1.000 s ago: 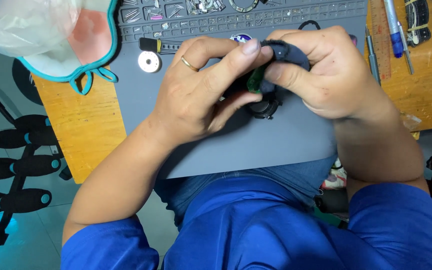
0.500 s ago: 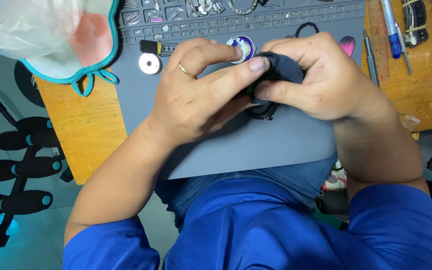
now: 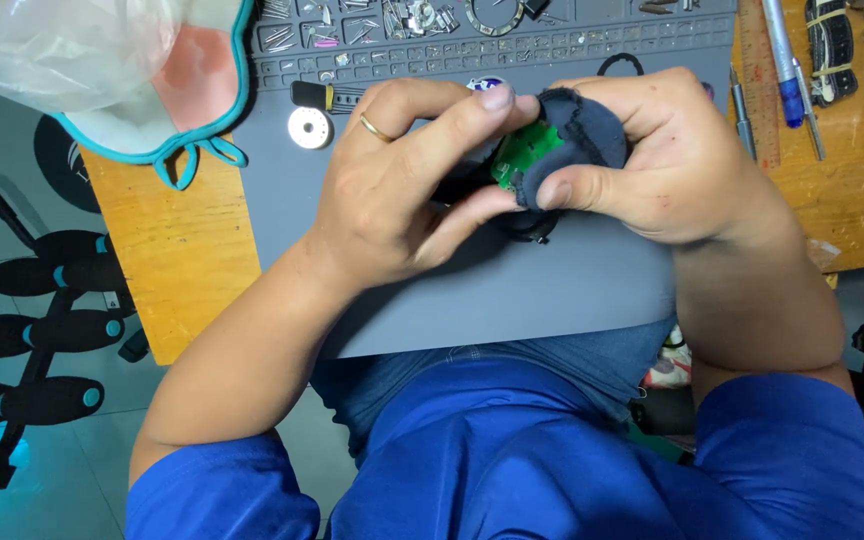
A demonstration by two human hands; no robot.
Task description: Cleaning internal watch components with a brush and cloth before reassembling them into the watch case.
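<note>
- While both hands hover over the grey mat (image 3: 512,300) on the table (image 3: 187,250), the step looks like wiping a small green circuit board (image 3: 524,150) with a dark cloth (image 3: 582,130).
- Left hand (image 3: 402,190): fingers clamped on the board and the black part under it.
- Right hand (image 3: 672,165): fingers pinched together on the cloth, at 3 o'clock of the board.
- Next move probably needs light pressure and a steady grip, so nothing slips.
</note>
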